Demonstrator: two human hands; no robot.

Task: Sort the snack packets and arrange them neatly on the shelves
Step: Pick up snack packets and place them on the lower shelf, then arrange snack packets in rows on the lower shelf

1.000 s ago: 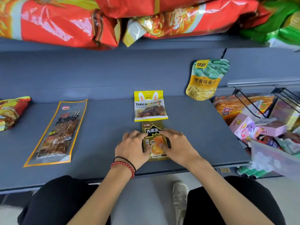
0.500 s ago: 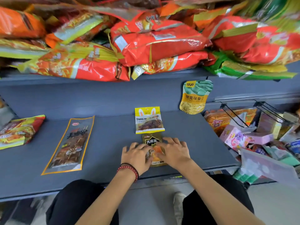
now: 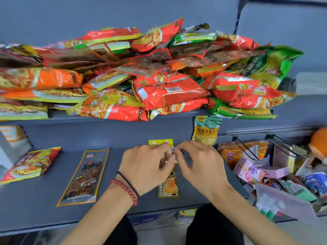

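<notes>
Item 1, left hand [image 3: 146,167]: I log it raised over the middle of the lower shelf [image 3: 44,200], back towards me, fingers curled inward. A red bead bracelet [image 3: 123,190] and a black cord [image 3: 128,182] sit on its wrist.

Item 2, right hand [image 3: 200,165]: just beside the left, fingers curled likewise, the tips of both hands almost meeting. The feed is blurred there, and I cannot tell whether either hand pinches anything.

Item 3, small dark packet [image 3: 169,186] with an orange picture: flat on the lower shelf, its near end showing below and between my two wrists, its far end hidden by the hands.

Item 4, yellow packet [image 3: 160,142]: behind the hands, only its top edge visible to me.

Item 5, green-and-yellow pouch [image 3: 206,131]: upright against the back panel, right of the yellow packet.

Item 6, long clear packet [image 3: 85,175] with an orange border: flat, left of the hands and apart from them.

Item 7, red-and-yellow bag [image 3: 28,163]: at the shelf's far left.

Item 8, pile of red, orange and green bags [image 3: 168,92]: heaped untidily on the upper shelf [image 3: 106,123].

Item 9, wire basket [image 3: 247,151]: right of the lower shelf, holding pink boxes [image 3: 247,170] and mixed packets.
</notes>
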